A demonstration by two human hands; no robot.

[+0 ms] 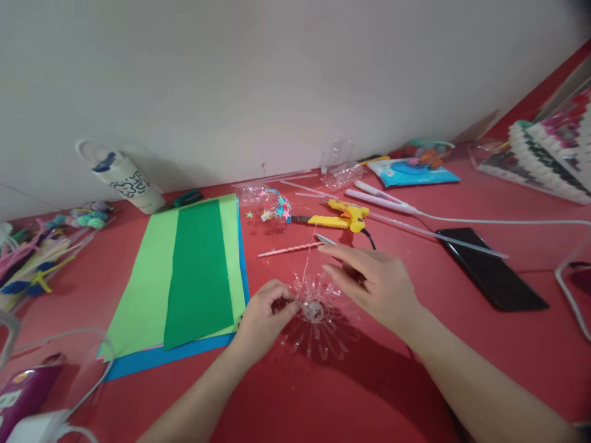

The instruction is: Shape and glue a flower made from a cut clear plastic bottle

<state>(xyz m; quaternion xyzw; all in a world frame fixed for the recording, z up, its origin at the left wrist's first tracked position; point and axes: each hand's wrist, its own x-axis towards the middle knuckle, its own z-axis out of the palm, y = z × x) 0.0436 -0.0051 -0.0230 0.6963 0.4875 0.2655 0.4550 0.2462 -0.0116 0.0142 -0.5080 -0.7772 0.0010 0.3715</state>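
A clear plastic piece cut into radiating strips, like a flower (315, 311), lies on the red table (351, 394). My left hand (263, 314) pinches its left edge with curled fingers. Just to the right, my right hand (373, 277) hovers over the piece with fingers stretched out and nothing in them. A pink striped pencil (289, 249) lies just beyond the hands. A yellow glue gun (348, 216) with a black cord rests behind it.
Green and blue paper sheets (184, 277) lie stacked at left. A black phone (492, 267) sits at right, with a white cable (508, 221) and pink tool (383, 198). A white cup (122, 175), pipe cleaners (32, 258) and a wipes pack (413, 172) line the back.
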